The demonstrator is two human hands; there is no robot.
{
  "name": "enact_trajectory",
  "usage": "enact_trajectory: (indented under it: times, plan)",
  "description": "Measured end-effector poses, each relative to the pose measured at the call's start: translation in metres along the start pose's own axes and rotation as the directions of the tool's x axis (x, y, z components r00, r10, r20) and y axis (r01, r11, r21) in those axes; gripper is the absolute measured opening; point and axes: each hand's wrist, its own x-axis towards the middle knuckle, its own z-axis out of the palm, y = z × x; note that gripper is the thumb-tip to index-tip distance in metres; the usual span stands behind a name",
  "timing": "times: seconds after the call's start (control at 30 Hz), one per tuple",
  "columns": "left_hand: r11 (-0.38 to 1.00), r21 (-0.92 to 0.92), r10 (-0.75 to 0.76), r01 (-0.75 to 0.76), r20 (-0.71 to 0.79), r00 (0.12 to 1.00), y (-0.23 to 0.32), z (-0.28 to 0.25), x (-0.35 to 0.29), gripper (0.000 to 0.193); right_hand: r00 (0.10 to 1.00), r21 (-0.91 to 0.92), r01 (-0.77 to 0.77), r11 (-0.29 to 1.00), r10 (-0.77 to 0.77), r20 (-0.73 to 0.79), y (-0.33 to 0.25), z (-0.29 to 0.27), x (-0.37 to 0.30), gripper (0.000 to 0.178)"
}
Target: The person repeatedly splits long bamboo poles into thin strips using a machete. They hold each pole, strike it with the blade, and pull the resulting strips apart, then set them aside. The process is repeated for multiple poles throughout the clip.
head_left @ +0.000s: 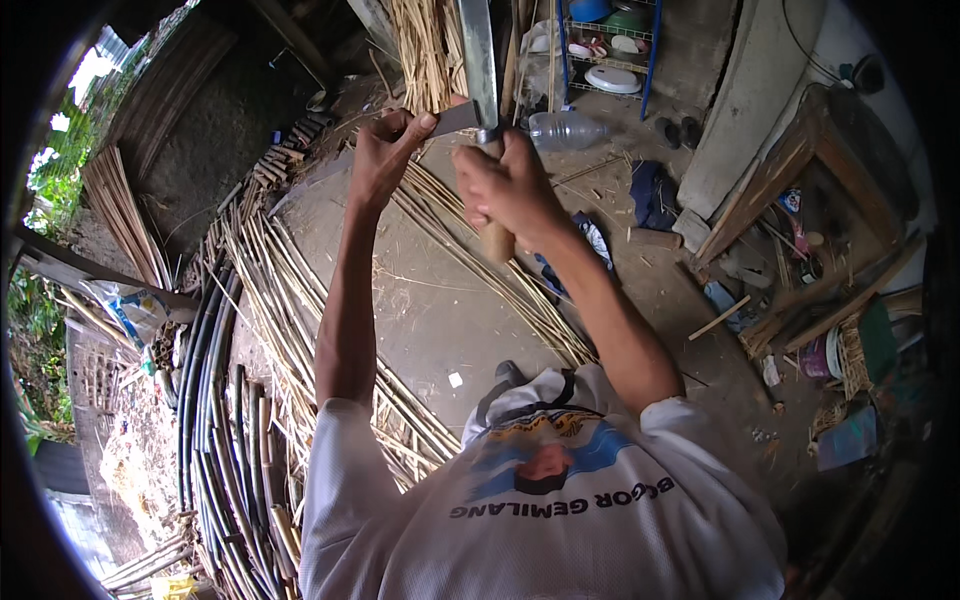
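Note:
My right hand is wrapped round the wooden handle of a machete, whose broad steel blade points up toward the far edge of the picture. Between the thumb and fingers of my left hand is a flat dark grey strip. Its right end meets the blade just above the handle; whether it touches the edge or only overlaps it, I cannot tell. Both hands are raised in front of me, above long thin split bamboo strips lying on the floor.
Bamboo poles and more strips cover the left side. A bundle of strips stands at the far end. A clear plastic bottle and a blue-framed rack are at the far right, with a wooden frame nearer.

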Motion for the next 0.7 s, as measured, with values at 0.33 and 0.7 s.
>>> enact_trajectory:
  times: [0.33,0.7]
  plan:
    - [0.992,0.126,0.038,-0.026,-0.095,0.995,-0.002,0.023,0.017,0.055,0.955,-0.367,0.138,0.92,-0.221,-0.196,0.003,-0.031,0.032,0.016]
    - [0.987,0.155,0.062,-0.034,-0.179,0.982,-0.001,0.017,0.036,0.058,0.925,-0.852,0.01,0.524,-0.328,-0.191,0.019,-0.025,0.077,0.016]
